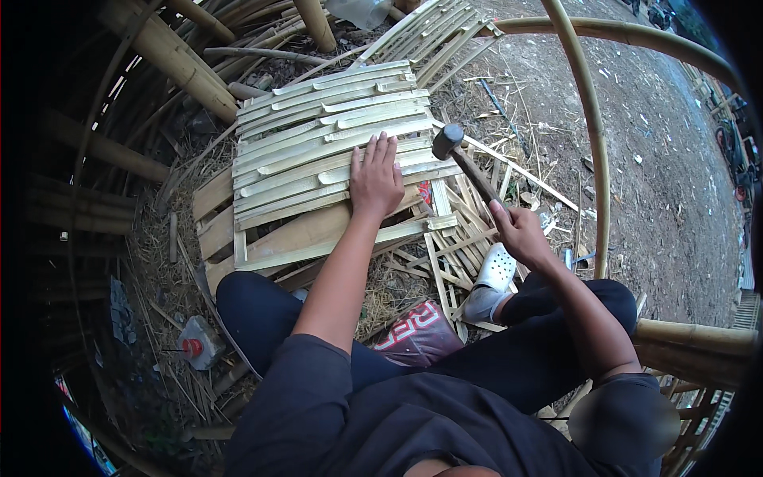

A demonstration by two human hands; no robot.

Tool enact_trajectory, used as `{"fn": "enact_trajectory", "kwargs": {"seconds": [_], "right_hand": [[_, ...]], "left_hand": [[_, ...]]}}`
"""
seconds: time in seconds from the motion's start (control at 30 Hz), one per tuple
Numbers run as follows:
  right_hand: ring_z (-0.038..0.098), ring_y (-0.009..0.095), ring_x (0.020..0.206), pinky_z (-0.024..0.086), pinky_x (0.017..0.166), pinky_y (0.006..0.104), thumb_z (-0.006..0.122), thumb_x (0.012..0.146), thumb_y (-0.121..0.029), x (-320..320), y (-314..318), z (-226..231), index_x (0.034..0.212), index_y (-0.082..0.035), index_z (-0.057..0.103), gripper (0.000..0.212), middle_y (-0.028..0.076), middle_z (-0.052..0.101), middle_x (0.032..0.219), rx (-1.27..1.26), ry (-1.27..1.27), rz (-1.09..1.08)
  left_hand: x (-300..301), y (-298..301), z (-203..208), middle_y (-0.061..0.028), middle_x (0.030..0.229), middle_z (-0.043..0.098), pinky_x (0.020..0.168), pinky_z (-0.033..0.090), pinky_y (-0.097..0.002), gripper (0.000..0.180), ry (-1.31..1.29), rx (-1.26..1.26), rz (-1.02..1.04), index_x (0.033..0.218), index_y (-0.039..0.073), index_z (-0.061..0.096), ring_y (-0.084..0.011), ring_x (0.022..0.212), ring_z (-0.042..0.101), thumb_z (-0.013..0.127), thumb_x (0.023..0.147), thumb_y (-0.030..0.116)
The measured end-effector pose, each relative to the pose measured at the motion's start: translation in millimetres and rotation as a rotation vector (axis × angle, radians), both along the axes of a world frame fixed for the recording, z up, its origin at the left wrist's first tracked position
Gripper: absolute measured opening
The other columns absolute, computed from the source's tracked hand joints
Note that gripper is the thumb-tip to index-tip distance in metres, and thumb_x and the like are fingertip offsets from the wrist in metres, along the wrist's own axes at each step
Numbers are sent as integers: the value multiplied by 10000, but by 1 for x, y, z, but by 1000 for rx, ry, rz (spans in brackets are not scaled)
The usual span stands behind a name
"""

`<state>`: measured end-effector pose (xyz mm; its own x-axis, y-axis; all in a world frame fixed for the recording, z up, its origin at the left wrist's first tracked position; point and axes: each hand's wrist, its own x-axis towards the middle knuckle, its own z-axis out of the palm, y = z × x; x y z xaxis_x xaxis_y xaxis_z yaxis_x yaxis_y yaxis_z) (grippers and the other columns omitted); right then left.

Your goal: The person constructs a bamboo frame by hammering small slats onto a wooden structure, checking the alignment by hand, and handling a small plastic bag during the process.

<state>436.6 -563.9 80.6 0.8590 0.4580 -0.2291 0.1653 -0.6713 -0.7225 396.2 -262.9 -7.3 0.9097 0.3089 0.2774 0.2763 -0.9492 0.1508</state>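
In front of me lies a panel of pale split-bamboo slats (296,137), set side by side across thin upright strips at its left and right ends. My left hand (377,176) rests flat on the slats near the panel's right side, fingers stretched out. My right hand (522,232) is wrapped round the wooden handle of a hammer (474,172). The hammer's dark, blocky head is raised just off the panel's right end. Beneath the panel, wide bamboo boards (306,230) show through at the near side. Any nails are too small to make out.
A second slatted panel (433,36) lies at the far side. Loose bamboo strips (455,266) are piled by my white clog (497,268). A curved bamboo pole (584,119) arches on the right. Thick bamboo poles (179,67) stand left; a plastic container with a red cap (193,347) sits lower left.
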Motion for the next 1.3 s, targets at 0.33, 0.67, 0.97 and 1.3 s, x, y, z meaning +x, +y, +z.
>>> {"fn": "enact_trajectory", "kwargs": {"seconds": [0.33, 0.67, 0.97, 1.3], "right_hand": [[480, 182, 511, 404, 525, 426, 541, 1057, -471, -5, 13, -5, 654, 45, 544, 655, 122, 473, 527, -262, 33, -2], [423, 144, 526, 357, 519, 398, 517, 1060, -514, 2, 6, -15, 645, 13, 525, 671, 53, 468, 552, 59, 25, -79], [422, 123, 513, 346, 494, 366, 482, 1086, -453, 1, 1, -24, 661, -5, 520, 618, 37, 457, 550, 269, -96, -31], [532, 248, 538, 429, 562, 440, 566, 1038, -491, -15, 3, -36, 743, 60, 624, 627, 171, 545, 577, 5, -41, 10]], "left_hand": [[1, -1, 0, -55, 1667, 329, 1275, 159, -487, 597, 0, 33, -5, 1585, 151, 380, -218, 1538, 294, 407, 1006, 295], [0, 2, 2, -59, 1663, 337, 1274, 161, -484, 605, -11, 1, 2, 1581, 158, 389, -222, 1536, 299, 427, 988, 276], [-1, 0, 1, -60, 1660, 342, 1272, 169, -481, 601, -11, -11, 13, 1576, 157, 397, -223, 1533, 306, 430, 990, 285], [-2, 0, -1, -58, 1667, 329, 1276, 148, -496, 624, -2, 37, 25, 1587, 156, 375, -222, 1539, 294, 430, 978, 283]]}}
